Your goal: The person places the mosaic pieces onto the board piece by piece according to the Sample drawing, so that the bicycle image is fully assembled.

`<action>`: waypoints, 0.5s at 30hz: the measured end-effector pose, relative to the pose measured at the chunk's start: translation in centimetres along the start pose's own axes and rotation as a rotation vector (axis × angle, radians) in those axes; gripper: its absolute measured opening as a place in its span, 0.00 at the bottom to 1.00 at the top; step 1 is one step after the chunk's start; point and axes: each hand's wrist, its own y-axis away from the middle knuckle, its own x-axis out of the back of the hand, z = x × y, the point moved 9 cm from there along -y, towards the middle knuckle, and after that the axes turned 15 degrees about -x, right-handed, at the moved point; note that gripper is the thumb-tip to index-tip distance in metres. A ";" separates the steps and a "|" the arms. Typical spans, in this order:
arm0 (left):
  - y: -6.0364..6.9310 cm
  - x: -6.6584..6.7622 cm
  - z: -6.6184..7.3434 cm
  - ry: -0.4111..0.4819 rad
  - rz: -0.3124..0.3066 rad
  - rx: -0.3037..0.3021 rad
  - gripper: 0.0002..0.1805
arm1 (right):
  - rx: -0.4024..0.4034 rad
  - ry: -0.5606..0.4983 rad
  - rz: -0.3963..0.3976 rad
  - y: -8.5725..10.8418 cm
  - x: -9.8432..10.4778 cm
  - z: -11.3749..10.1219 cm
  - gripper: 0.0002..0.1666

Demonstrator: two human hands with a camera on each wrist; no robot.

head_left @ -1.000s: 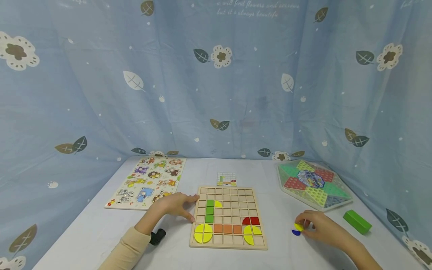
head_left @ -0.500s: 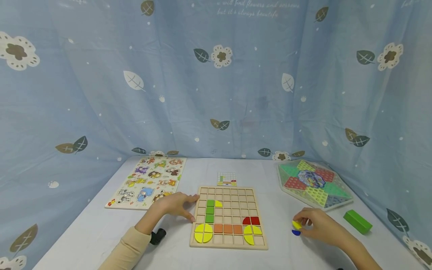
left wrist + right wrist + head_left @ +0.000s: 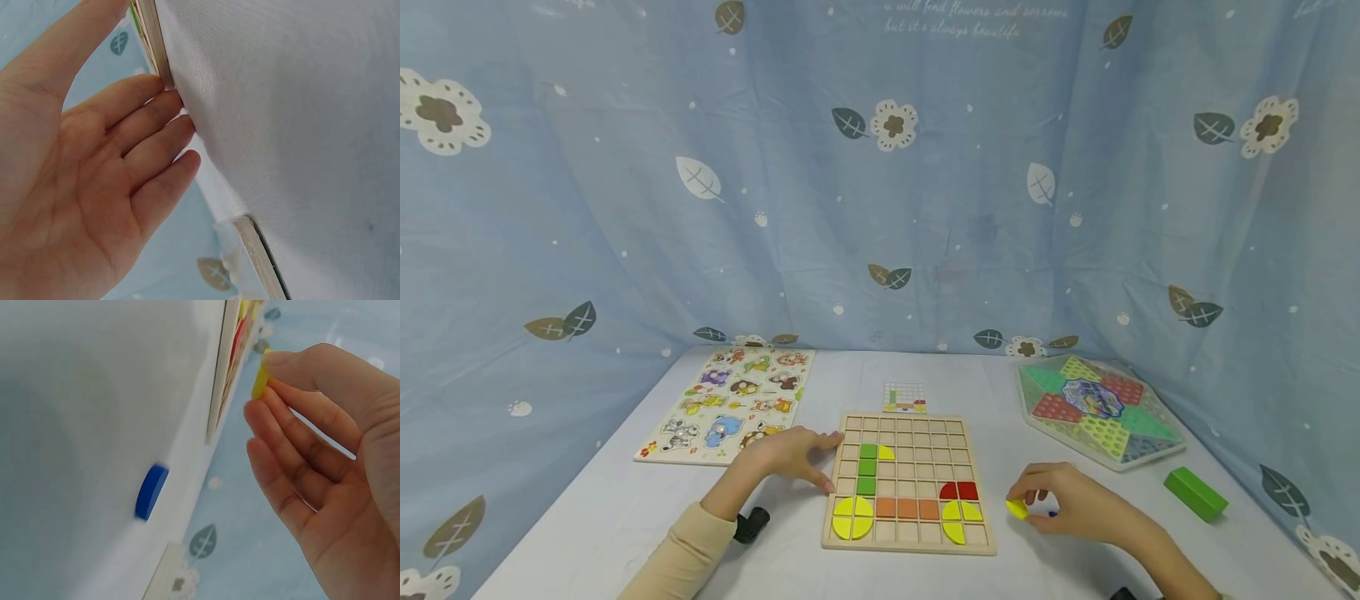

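A wooden grid board (image 3: 910,547) lies mid-table, bearing green squares (image 3: 868,468), orange squares (image 3: 907,508), red pieces (image 3: 967,491) and yellow quarter-circles (image 3: 852,517). The yellow ones make a full disc at the lower left and three-quarters of one at the lower right. My left hand (image 3: 790,454) touches the board's left edge, fingers fairly straight. Right of the board, my right hand (image 3: 1067,504) pinches a yellow quarter-circle piece (image 3: 260,381) between thumb and fingers, apart from the board. A blue piece (image 3: 151,492) lies on the table, mostly hidden behind that hand in the head view.
Behind the board lies a small pattern card (image 3: 905,397). An animal puzzle board (image 3: 730,408) is at the left, a hexagonal game box (image 3: 1097,408) at the right. A green block (image 3: 1196,493) sits right of my right hand. A patterned blue curtain (image 3: 925,208) closes off the back.
My right hand has picked up the yellow quarter-circle from beside the blue piece and carried it left, closer to the board. The left hand stays in place.
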 end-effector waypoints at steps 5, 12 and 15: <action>0.0 0.0 -0.1 -0.008 -0.004 -0.012 0.47 | 0.024 0.008 -0.050 -1.1 -0.8 -1.3 0.14; -0.1 -0.2 -0.2 -0.010 -0.005 -0.020 0.46 | 0.133 0.011 -0.089 -2.2 -2.3 -3.3 0.14; -0.1 -0.1 -0.2 -0.009 -0.006 -0.022 0.47 | 0.163 0.015 -0.088 -2.5 -2.8 -3.8 0.14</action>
